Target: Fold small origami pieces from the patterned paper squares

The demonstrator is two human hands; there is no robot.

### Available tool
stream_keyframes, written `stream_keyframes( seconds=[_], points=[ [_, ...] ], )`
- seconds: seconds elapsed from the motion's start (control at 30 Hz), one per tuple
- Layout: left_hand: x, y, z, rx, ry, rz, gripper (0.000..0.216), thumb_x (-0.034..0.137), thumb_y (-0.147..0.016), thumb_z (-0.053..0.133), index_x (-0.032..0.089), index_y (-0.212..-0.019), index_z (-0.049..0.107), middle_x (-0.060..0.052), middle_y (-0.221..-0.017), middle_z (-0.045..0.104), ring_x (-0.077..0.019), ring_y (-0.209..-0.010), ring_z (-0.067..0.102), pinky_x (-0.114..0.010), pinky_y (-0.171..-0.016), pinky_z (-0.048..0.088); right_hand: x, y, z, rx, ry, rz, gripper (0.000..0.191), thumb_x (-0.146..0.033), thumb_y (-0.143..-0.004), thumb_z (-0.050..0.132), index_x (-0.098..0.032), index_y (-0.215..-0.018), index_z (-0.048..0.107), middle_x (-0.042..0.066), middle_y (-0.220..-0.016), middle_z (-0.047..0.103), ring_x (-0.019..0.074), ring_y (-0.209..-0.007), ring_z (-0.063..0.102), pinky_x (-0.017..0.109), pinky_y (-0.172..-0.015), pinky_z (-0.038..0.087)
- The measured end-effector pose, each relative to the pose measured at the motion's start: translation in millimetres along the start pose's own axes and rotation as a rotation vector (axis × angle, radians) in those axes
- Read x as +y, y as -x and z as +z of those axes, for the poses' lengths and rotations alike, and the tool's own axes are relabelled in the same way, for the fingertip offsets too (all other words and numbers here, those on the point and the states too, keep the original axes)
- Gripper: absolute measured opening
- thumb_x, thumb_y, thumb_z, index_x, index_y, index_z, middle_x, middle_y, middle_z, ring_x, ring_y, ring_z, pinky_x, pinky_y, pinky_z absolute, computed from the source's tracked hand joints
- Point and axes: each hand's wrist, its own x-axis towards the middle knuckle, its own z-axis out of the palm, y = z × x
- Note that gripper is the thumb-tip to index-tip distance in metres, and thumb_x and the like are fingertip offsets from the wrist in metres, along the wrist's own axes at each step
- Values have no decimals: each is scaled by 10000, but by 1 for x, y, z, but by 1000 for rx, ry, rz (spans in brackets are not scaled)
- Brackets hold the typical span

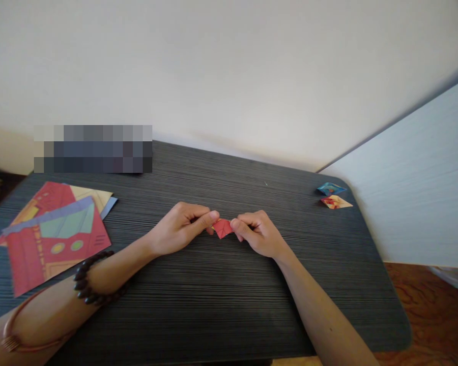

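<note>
A small red piece of folded paper (pixel 224 229) is held just above the middle of the dark table, with crease lines across its face and a point facing me. My left hand (pixel 185 226) pinches its left side between thumb and fingers. On the opposite side, my right hand (pixel 259 233) grips the right corner the same way. Parts of the paper under the fingertips are hidden. Dark beads and a copper-coloured bangle circle my left wrist and forearm.
Several printed paper sheets (pixel 66 239) overlap at the left of the dark table (pixel 198 310). Near the far right corner lie a blue folded paper piece (pixel 331 189) and a cream-and-red one (pixel 336 202). A blurred-out object (pixel 95 150) stands at the back left. A wall rises behind.
</note>
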Motion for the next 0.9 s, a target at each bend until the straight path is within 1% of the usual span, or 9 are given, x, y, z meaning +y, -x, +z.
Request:
stream_keyframes(
  seconds=[0.07, 0.2, 0.27, 0.4, 0.47, 0.57, 0.73, 0.83, 0.9],
  points=[
    [0, 0, 1, 7, 28, -10, 447, 408, -937, 385, 141, -683, 637, 19, -568, 524, -89, -535, 457, -212, -517, 332, -1, 0, -1, -7, -25, 8, 470, -425, -931, 404, -165, -556, 513, -34, -501, 468, 69, -477, 404, 222, -506, 303],
    [-2, 0, 1, 71, 44, -34, 474, 430, -942, 357, 149, -586, 495, 39, -532, 408, -82, -515, 370, -213, -500, 297, -2, 1, -2, -21, -60, 24, 388, -392, -907, 456, -167, -595, 510, -51, -507, 415, 67, -471, 353, 218, -480, 271],
    [-3, 0, 2, 73, 47, -26, 460, 442, -930, 383, 151, -584, 468, 42, -543, 397, -81, -520, 357, -211, -498, 290, -2, 2, -3, -15, -60, 17, 354, -362, -895, 479, -167, -603, 518, -56, -504, 402, 65, -469, 346, 216, -477, 265],
    [-4, 0, 3, -6, 14, 21, 308, 435, -850, 551, 155, -752, 631, 29, -631, 509, -96, -586, 452, -205, -531, 333, -2, 2, -2, -21, -49, -14, 337, -351, -907, 457, -168, -641, 553, -49, -518, 441, 70, -480, 386, 215, -494, 290],
    [-4, -1, 3, -32, -27, 52, 260, 409, -856, 557, 182, -827, 682, 20, -667, 550, -103, -620, 494, -208, -562, 354, -2, 2, -2, -18, -11, -27, 340, -367, -902, 469, -169, -638, 550, -48, -525, 446, 71, -486, 391, 217, -502, 293],
    [-4, -2, 2, -51, -63, 98, 264, 381, -879, 534, 194, -790, 698, 17, -648, 553, -102, -617, 505, -217, -583, 361, -3, 1, -1, -14, 54, -60, 331, -357, -903, 480, -169, -644, 563, -41, -547, 476, 77, -519, 428, 221, -537, 315],
    [-2, -3, 0, -48, -8, 137, 268, 342, -871, 558, 179, -695, 675, 21, -599, 519, -96, -585, 477, -228, -592, 367, -5, 0, -2, -47, 42, -113, 317, -315, -928, 451, -171, -692, 606, -25, -578, 544, 85, -566, 495, 222, -599, 361],
    [-1, -3, 0, -51, 18, 111, 292, 358, -861, 568, 172, -655, 660, 18, -587, 525, -99, -580, 476, -226, -595, 384, -6, 0, -2, -54, 38, -111, 332, -332, -933, 440, -174, -689, 601, -24, -574, 545, 87, -555, 490, 224, -592, 365],
    [-2, -3, 2, -20, 49, 59, 287, 374, -868, 551, 170, -703, 666, 6, -636, 577, -108, -620, 515, -222, -604, 408, -5, 0, 0, -11, 59, -103, 343, -336, -938, 420, -174, -677, 575, -21, -589, 536, 87, -548, 473, 223, -565, 351]
  ],
)
